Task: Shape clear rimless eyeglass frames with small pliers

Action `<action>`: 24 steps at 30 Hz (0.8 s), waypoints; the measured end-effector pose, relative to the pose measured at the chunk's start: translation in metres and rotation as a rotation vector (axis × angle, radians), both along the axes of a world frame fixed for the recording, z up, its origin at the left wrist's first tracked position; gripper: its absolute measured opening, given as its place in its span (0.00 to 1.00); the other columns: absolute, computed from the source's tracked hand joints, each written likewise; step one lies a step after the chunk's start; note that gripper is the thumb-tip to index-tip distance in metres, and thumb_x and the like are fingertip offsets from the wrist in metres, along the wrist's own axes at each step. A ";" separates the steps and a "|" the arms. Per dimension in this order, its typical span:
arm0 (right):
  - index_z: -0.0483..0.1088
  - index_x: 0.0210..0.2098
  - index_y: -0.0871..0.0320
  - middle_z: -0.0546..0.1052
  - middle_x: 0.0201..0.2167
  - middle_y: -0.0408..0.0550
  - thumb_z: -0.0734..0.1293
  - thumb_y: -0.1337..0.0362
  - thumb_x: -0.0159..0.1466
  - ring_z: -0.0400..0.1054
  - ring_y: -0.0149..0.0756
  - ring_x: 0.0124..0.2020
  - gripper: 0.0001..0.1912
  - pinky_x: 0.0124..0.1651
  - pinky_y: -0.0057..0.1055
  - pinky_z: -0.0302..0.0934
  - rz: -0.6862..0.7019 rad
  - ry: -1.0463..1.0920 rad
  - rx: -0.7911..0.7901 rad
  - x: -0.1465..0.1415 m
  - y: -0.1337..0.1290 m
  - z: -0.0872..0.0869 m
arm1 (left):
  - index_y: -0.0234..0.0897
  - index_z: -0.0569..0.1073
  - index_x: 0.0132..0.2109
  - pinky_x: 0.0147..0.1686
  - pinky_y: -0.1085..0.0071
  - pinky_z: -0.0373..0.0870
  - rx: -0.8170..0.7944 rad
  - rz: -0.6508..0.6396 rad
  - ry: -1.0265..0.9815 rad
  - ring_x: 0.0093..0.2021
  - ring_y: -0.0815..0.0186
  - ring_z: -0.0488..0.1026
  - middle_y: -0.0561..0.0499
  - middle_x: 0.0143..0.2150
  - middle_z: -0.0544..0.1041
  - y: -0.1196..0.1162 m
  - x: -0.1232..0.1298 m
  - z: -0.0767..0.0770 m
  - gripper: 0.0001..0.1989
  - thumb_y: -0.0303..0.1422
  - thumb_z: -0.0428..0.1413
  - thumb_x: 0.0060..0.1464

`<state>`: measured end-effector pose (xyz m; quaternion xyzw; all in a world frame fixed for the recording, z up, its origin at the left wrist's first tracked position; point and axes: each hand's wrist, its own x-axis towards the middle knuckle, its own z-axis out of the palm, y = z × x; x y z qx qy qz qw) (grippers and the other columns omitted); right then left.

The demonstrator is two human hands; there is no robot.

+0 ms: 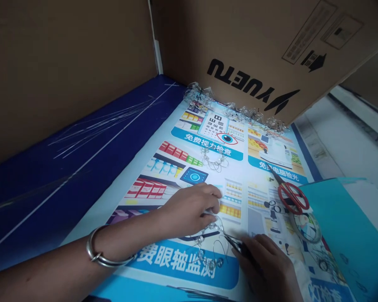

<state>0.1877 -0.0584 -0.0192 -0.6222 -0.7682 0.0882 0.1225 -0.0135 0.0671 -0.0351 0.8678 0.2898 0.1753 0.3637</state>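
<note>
Well, our left hand (189, 207) and our right hand (264, 268) are close together over a beaded wire loop (209, 243) on a printed poster (173, 262). The loop lies just under our left fingers (208, 197), and its long side runs down from them toward the bottom of the view. The left hand is a bit nearer to it. That left grip looks pinched together on the wire, but the fingers hide part of it. Our right grip is shut on small black pliers (237, 246), and their nose points up and left at the beads. Red-handled scissors (291, 198) lie to the right. The poster says 免费视力检查 in white on blue, and a cardboard box (252, 79) says YUETU.
</note>
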 end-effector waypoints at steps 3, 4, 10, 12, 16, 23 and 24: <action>0.69 0.35 0.55 0.69 0.24 0.46 0.57 0.58 0.61 0.64 0.32 0.27 0.12 0.27 0.26 0.58 0.033 -0.010 0.011 0.000 0.000 0.000 | 0.38 0.71 0.30 0.43 0.68 0.60 -0.005 -0.008 -0.023 0.46 0.61 0.65 0.51 0.47 0.70 0.000 -0.001 0.002 0.06 0.29 0.50 0.49; 0.69 0.36 0.54 0.69 0.24 0.46 0.57 0.58 0.61 0.64 0.32 0.27 0.12 0.27 0.26 0.58 0.038 -0.013 0.010 -0.001 0.000 0.000 | 0.38 0.71 0.30 0.43 0.68 0.61 -0.006 -0.011 -0.033 0.46 0.62 0.65 0.51 0.46 0.70 0.000 -0.001 0.002 0.06 0.28 0.50 0.49; 0.69 0.36 0.54 0.70 0.26 0.47 0.57 0.59 0.61 0.64 0.33 0.28 0.11 0.28 0.26 0.58 0.046 -0.040 -0.004 -0.001 -0.001 0.000 | 0.38 0.72 0.29 0.42 0.69 0.61 -0.018 -0.027 -0.023 0.46 0.61 0.65 0.51 0.46 0.70 0.001 -0.001 0.006 0.07 0.28 0.49 0.49; 0.69 0.37 0.54 0.70 0.26 0.47 0.57 0.59 0.61 0.64 0.33 0.28 0.11 0.29 0.26 0.59 0.044 -0.042 -0.003 -0.001 -0.001 0.000 | 0.38 0.72 0.29 0.43 0.68 0.61 -0.014 -0.026 -0.022 0.46 0.61 0.65 0.51 0.46 0.70 0.000 -0.001 0.006 0.07 0.29 0.50 0.49; 0.69 0.37 0.54 0.70 0.25 0.47 0.57 0.58 0.61 0.64 0.33 0.28 0.12 0.28 0.26 0.58 0.043 -0.043 0.008 -0.001 -0.001 0.000 | 0.38 0.72 0.28 0.43 0.67 0.61 0.000 -0.028 -0.040 0.45 0.61 0.66 0.51 0.47 0.70 -0.002 0.000 0.006 0.05 0.30 0.51 0.47; 0.69 0.36 0.54 0.69 0.25 0.46 0.57 0.58 0.61 0.64 0.33 0.29 0.11 0.29 0.26 0.58 0.012 -0.029 -0.023 -0.002 -0.001 0.001 | 0.36 0.68 0.25 0.45 0.66 0.59 0.032 -0.054 -0.038 0.45 0.61 0.66 0.49 0.47 0.70 -0.009 0.004 0.009 0.06 0.26 0.49 0.47; 0.69 0.36 0.54 0.70 0.26 0.46 0.58 0.58 0.60 0.64 0.33 0.29 0.11 0.29 0.26 0.58 0.009 -0.023 -0.030 -0.001 -0.001 0.001 | 0.36 0.67 0.25 0.45 0.66 0.59 0.029 -0.057 -0.050 0.45 0.61 0.66 0.48 0.46 0.70 -0.009 0.004 0.009 0.06 0.25 0.49 0.46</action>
